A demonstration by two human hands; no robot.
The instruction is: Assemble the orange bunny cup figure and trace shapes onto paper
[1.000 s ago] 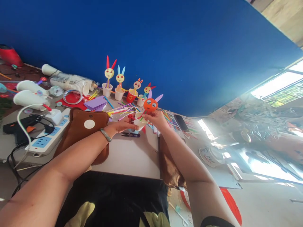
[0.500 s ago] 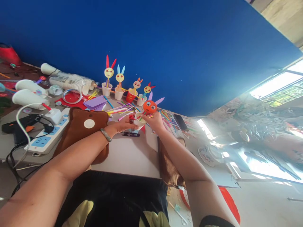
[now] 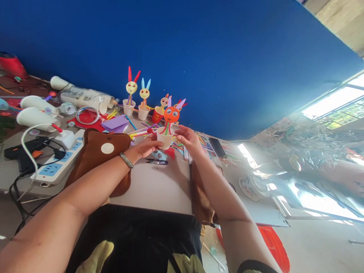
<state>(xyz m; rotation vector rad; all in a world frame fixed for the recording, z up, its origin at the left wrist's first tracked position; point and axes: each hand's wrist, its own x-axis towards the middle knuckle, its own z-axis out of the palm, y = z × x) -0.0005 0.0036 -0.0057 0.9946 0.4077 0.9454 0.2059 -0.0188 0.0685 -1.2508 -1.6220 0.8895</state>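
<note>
My left hand (image 3: 148, 147) grips a white paper cup (image 3: 165, 141) from its left side, thumb on the front. Out of the cup rise striped coloured stems topped by an orange rabbit head (image 3: 171, 115) with big drawn eyes and lilac ears. To the cup's right, my right hand (image 3: 191, 141) is open, its fingers spread and apart from the cup. Small black thread snips (image 3: 157, 162) lie on the table below the cup. Behind stand similar cup rabbits, among them one with red ears (image 3: 131, 88) and one with blue ears (image 3: 144, 93).
A brown pouch (image 3: 99, 155) lies by my left forearm, near a power strip (image 3: 59, 159) and a black glue gun (image 3: 27, 149). Stacked paper cups (image 3: 82, 99) and purple paper (image 3: 115, 123) lie farther back. A phone (image 3: 217, 147) rests at right, before the blue wall (image 3: 199, 57).
My right hand has let go of the rabbit's stem and drawn slightly away. The orange head has shifted left and down, now standing upright in the cup, partly covering a rabbit behind.
</note>
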